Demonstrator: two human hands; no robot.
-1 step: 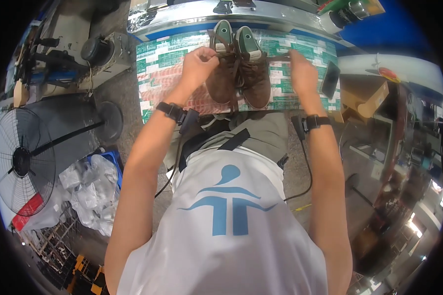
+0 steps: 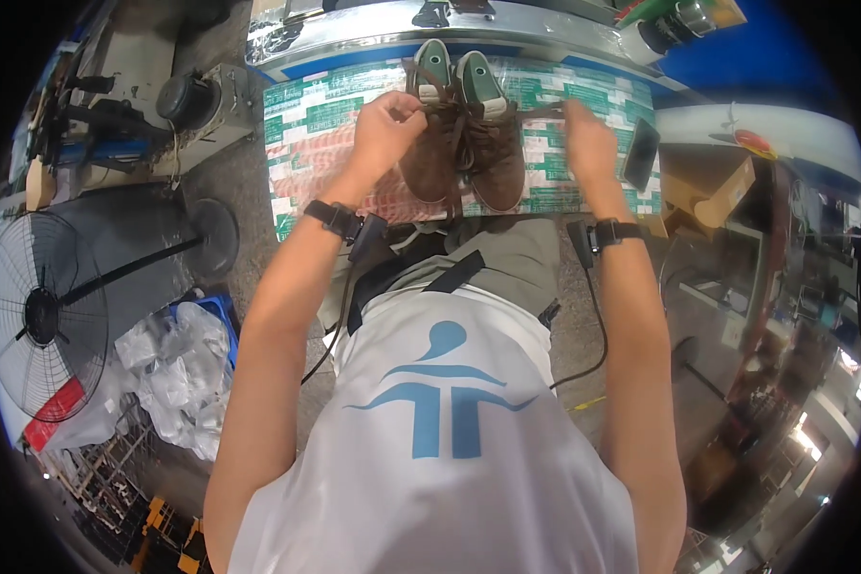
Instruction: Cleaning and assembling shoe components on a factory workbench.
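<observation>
1. Two brown shoes with green toe caps lie side by side on a table covered in green and red patterned sheets, toes pointing to the far side.
2. Far left in the scene, a standing fan sits on the floor, with a heap of clear plastic bags just near of it.
3. At the left shoe, the left hand is closed, fingers pinching a dark lace over the shoe's opening.
4. Between the hands, the lace runs taut across the tops of both shoes.
5. Right of the shoes, the right hand is closed on the other end of the lace, pulled out to the right.
6. Each wrist carries a black strap with a cable.
7. Further right, a dark phone lies on the table edge, just beside the right hand.
</observation>
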